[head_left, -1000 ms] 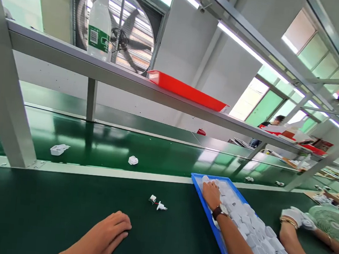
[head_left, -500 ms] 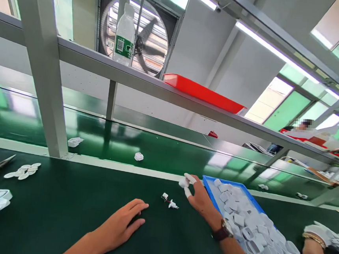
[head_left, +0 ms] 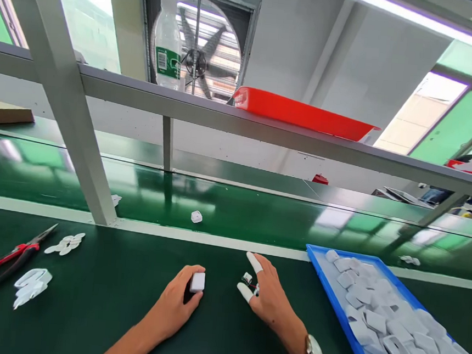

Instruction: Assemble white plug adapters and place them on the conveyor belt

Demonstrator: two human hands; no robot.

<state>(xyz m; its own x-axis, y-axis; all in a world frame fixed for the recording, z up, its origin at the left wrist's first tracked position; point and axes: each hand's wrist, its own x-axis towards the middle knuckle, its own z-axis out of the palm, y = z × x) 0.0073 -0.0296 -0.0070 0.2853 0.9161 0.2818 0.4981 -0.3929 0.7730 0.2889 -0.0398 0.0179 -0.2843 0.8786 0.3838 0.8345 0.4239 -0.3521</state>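
- We are holding one white plastic housing (head_left: 197, 282) above the dark green work surface (head_left: 213, 340), between the thumb and fingers of our left hand (head_left: 177, 304), which is closing on its sides.
- We are keeping our right hand (head_left: 272, 298) well apart from the left, with its thumb and index finger standing apart around a small wired component (head_left: 247, 278); part of this component is hiding behind the hand, so we are not able to tell whether they are touching.
- We are wearing white finger cots (head_left: 254, 262) on that thumb and index finger, and a wristwatch (head_left: 315, 352) on the right wrist.
- To the right, we are viewing a blue-rimmed tray (head_left: 334, 304), which is holding a heap of loose white housings (head_left: 399, 323).
- To the left, red-and-black needle-nose pliers (head_left: 23, 249) are lying open beside flat white oval pieces (head_left: 65, 243) and white shell parts (head_left: 32, 286).
- Beyond the edge strip, a white piece (head_left: 196, 216) is resting on the glossy green belt (head_left: 248, 222).
- Above, the shelf rail (head_left: 200, 112) is supporting a green-labelled bottle (head_left: 168, 44) and a red tray (head_left: 303, 114).
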